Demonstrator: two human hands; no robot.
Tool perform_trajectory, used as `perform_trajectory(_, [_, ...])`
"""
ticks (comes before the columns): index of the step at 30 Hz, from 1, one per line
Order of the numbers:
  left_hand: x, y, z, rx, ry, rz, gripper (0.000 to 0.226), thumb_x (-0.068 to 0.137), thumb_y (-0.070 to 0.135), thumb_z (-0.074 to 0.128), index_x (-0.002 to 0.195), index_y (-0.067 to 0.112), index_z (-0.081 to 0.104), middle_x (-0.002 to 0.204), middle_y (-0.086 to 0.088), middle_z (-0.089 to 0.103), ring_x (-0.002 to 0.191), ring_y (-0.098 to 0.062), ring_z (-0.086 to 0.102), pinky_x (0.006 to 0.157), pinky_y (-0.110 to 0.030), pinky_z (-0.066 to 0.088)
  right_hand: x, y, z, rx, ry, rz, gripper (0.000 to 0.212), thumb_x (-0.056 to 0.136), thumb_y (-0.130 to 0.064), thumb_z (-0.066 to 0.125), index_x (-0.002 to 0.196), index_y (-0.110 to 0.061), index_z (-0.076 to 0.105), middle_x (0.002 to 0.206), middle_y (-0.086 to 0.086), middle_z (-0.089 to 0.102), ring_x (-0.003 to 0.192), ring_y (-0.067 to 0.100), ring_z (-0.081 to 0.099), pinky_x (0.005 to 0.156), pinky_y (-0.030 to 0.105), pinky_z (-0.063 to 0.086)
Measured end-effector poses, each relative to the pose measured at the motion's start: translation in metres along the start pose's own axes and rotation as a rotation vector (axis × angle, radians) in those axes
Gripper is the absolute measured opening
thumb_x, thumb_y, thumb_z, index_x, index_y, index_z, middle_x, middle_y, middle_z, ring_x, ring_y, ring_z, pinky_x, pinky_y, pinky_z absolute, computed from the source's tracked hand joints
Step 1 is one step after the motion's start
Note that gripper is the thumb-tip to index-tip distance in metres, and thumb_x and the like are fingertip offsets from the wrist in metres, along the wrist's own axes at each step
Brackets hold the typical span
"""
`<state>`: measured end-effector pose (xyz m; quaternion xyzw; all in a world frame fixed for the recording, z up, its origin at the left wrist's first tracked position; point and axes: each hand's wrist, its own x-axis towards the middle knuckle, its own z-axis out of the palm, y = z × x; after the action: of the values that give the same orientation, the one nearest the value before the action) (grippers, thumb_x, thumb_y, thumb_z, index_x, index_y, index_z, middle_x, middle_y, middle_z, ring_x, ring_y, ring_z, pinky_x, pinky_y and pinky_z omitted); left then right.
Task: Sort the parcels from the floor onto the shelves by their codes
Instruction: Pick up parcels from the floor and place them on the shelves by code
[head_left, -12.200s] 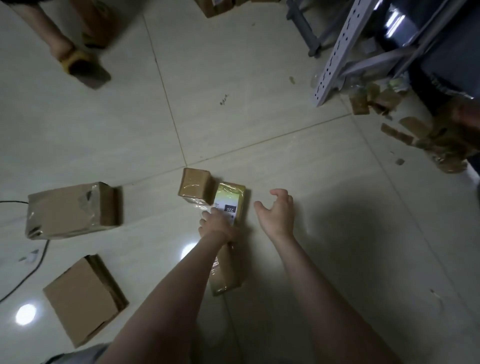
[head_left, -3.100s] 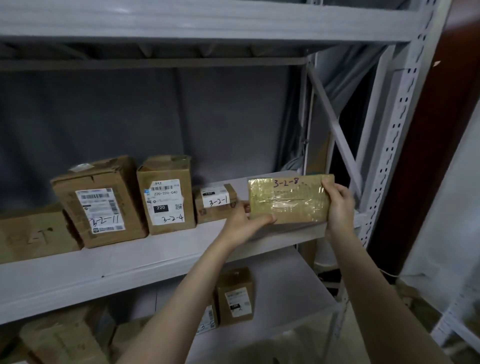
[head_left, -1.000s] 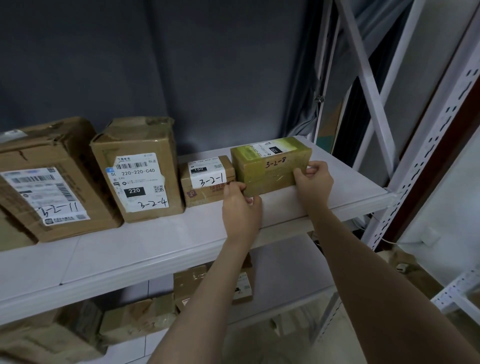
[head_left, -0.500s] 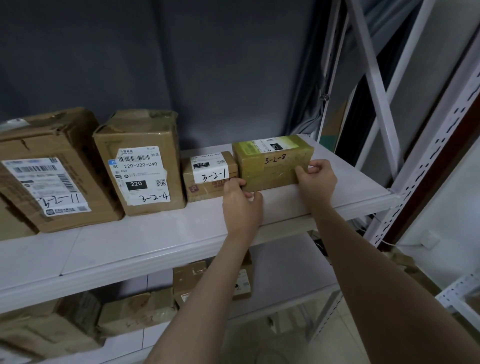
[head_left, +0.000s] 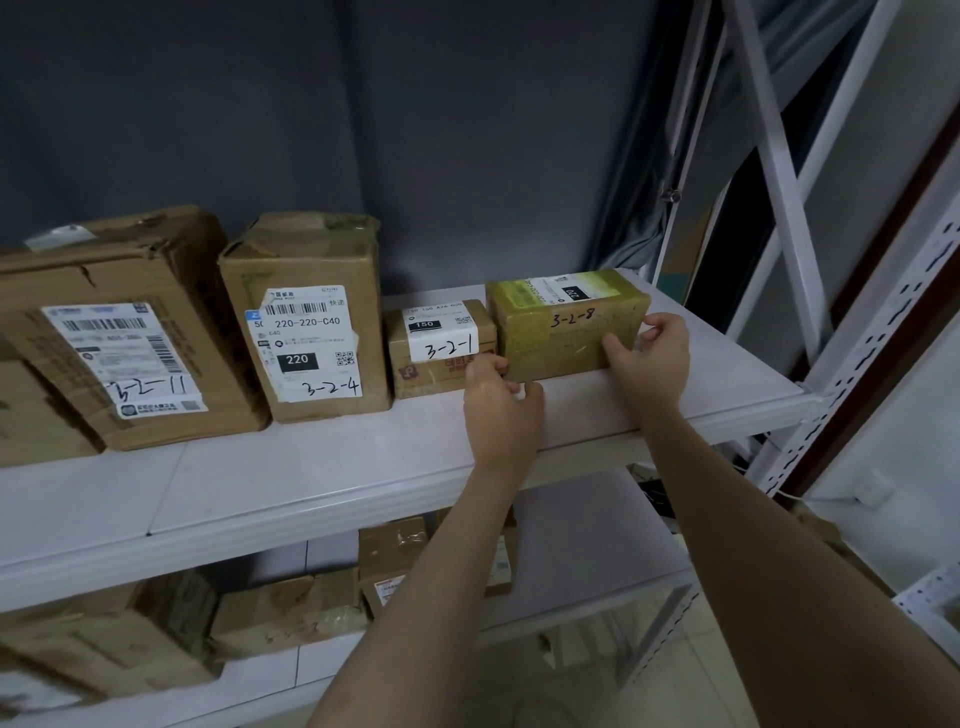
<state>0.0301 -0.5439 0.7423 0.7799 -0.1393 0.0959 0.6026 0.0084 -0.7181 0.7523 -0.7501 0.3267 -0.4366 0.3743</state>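
Parcel (head_left: 566, 338) yellow-green w/ white label (head_left: 571, 287), box 3-2-4 (head_left: 311, 260) brown, shelf (head_left: 311, 483) pale grey, curtain (head_left: 363, 130) dk grey

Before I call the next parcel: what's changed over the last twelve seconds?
The 3-2-8 parcel went from the floor up onto the shelf, set down right of 3-2-1. The right hand still holds its right end; the left hand stays at its lower left corner. 3-2-4 and 3-2-11 stayed put.

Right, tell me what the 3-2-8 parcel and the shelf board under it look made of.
3-2-8 parcel: seemingly cardboard wrapped in clear yellowish tape, going by its glossy, wrinkled sheen. Shelf board: smooth matte white panel, perhaps painted metal or laminate; cannot tell which.
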Motion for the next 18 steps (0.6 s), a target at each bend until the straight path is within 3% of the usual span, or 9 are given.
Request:
perform_trajectory(3, [-0.002,0.001,0.000,-0.034,0.032,0.019,0.026,0.079,0.007,0.068,0.101,0.004,0.054,0.103,-0.011,0.056,0.064,-0.011,0.047,0.065,-0.027,0.047,-0.002,-0.003,-0.001,-0.012,0.059,-0.050,0.052,0.078,-0.030,0.072,0.119,-0.009,0.047,0.113,0.009,0.051,0.095,0.019,0.050,0.073,0.031,0.038])
perform_trajectory(7, [-0.004,0.004,0.000,0.034,0.022,0.055,0.018,0.084,0.014,0.067,0.095,0.008,0.054,0.096,-0.005,0.053,0.076,-0.012,0.045,0.065,-0.024,0.039,-0.016,-0.013,-0.008,-0.031,0.109,-0.137,0.053,0.076,-0.032,0.070,0.117,-0.005,0.048,0.114,0.010,0.049,0.100,0.021,0.050,0.073,0.030,0.038])
perform_trajectory(11, [-0.008,0.008,-0.008,0.090,0.023,0.049,0.008,0.088,0.016,0.059,0.090,0.010,0.055,0.090,0.000,0.051,0.078,-0.016,0.047,0.065,-0.032,0.041,-0.055,-0.024,-0.016,0.013,0.139,-0.241,0.054,0.070,-0.034,0.064,0.111,-0.001,0.051,0.109,0.010,0.051,0.098,0.021,0.051,0.073,0.024,0.036])
perform_trajectory(18, [-0.063,-0.007,-0.063,0.161,0.157,0.074,0.008,0.091,0.022,0.057,0.091,0.014,0.057,0.096,0.000,0.056,0.081,-0.018,0.053,0.067,-0.030,0.038,-0.142,-0.020,-0.040,0.081,0.029,-0.353,0.049,0.071,-0.034,0.070,0.104,-0.001,0.054,0.100,0.005,0.051,0.091,0.019,0.051,0.077,0.024,0.040])
